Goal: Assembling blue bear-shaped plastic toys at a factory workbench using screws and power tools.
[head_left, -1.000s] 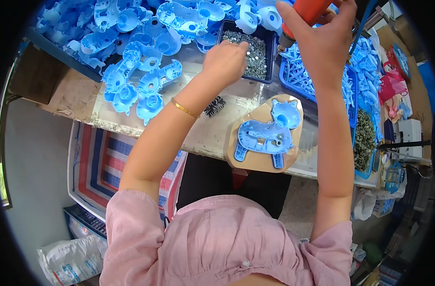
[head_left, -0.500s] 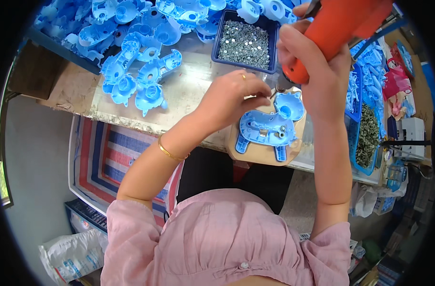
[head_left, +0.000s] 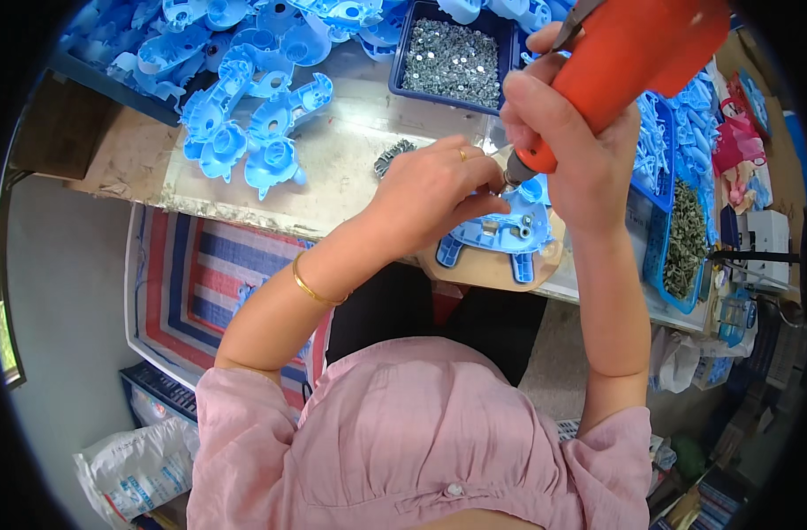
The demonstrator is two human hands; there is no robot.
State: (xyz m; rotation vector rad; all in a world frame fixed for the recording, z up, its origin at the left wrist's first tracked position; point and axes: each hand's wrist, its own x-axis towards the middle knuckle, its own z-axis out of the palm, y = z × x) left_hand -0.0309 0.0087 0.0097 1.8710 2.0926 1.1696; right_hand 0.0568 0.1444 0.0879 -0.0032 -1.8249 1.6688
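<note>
Head view: our right hand (head_left: 584, 168) holds the driver (head_left: 637, 62) angled down at the shell (head_left: 505, 237), set on a board (head_left: 484, 269) likely for steadiness, while our left hand (head_left: 430, 190) bunches its fingers beside the driver's end, their contents hidden.

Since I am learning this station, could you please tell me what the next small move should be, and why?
Probably ease the orange power driver down slightly, with the left hand steady: the right hand grips the driver, whose tip is close to the left hand and the blue shell on the board. Anything pinched there is hidden.
</note>
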